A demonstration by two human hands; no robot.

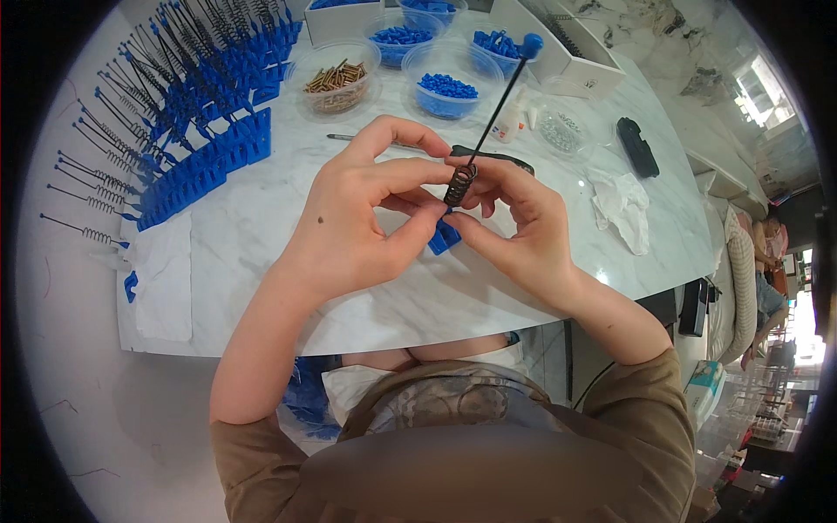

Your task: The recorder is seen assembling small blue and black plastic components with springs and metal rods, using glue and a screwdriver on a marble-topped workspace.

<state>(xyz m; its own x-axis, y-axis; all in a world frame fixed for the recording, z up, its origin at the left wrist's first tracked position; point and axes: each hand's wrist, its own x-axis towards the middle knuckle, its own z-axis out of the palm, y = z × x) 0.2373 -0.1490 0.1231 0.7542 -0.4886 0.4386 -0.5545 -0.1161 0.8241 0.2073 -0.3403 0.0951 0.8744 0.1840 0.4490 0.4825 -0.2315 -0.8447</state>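
Over the middle of the marble table, both hands work on one small assembly. A dark coil spring stands tilted between my fingertips, with a thin black rod running up from it to a round blue knob. Below the spring is a blue plastic piece, partly covered by my fingers. My left hand pinches the lower end of the spring between thumb and fingers. From the other side, my right hand closes its thumb and fingers round the same spot. Where the spring meets the blue piece is hidden.
Rows of finished-looking blue pieces with springs and rods fill the left side. Behind my hands stand tubs of brass pins and blue parts, plus a white box. A black case and crumpled tissue lie right.
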